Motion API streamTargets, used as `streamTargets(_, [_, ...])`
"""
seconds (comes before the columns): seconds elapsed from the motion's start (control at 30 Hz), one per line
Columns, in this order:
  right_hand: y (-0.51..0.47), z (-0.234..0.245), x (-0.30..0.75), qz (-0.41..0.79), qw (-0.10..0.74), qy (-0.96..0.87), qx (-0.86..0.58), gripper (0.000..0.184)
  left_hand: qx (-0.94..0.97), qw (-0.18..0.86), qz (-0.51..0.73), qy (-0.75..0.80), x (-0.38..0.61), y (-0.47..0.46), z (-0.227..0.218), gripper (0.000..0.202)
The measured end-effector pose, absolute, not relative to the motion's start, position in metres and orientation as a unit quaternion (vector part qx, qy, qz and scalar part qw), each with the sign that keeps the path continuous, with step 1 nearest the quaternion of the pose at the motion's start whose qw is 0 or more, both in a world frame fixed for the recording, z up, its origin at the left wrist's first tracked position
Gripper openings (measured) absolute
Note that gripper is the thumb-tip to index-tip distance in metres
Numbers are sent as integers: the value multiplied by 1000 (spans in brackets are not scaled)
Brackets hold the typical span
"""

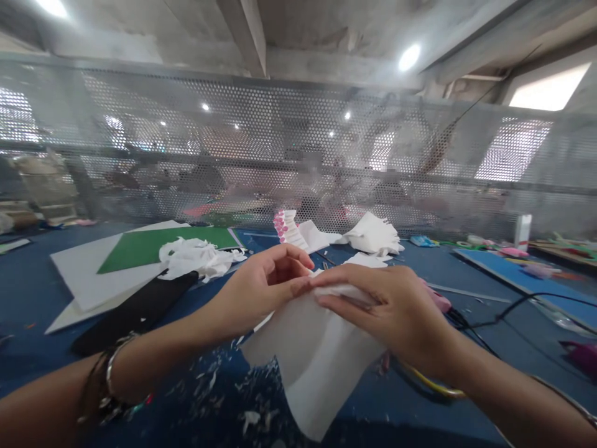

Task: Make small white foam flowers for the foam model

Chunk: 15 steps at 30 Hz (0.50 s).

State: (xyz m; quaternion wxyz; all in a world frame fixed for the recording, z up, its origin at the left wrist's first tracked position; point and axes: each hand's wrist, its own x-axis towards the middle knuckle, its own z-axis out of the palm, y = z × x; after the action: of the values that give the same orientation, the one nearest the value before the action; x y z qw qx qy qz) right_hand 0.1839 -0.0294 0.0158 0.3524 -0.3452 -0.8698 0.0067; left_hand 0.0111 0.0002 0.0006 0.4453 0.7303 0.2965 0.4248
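Note:
A thin white sheet of paper (321,358) hangs from both hands over the blue table, its lower left edge ragged. My left hand (275,274) pinches its top edge between thumb and fingers. My right hand (377,298) grips the same edge just to the right, thumb below and fingers above, and the fingertips of both hands nearly meet. Beyond the hands lie a fringed stack of white paper (373,234) and a white paper strip with pink dabs along one side (290,229). To the left sits a heap of white paper scraps (198,256).
White and green sheets (153,246) lie at the left beside a long black object (135,314). Paper bits litter the blue table (196,398). At the right are a blue board (522,274), a black cable (517,305) and something pink (436,297). A perforated metal screen (242,149) stands behind.

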Motion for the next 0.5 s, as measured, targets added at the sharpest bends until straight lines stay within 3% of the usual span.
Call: streamTargets(0.5, [-30,11,185,-96,380,-876,-281,11,687,497,447,286,10,-3,3,13])
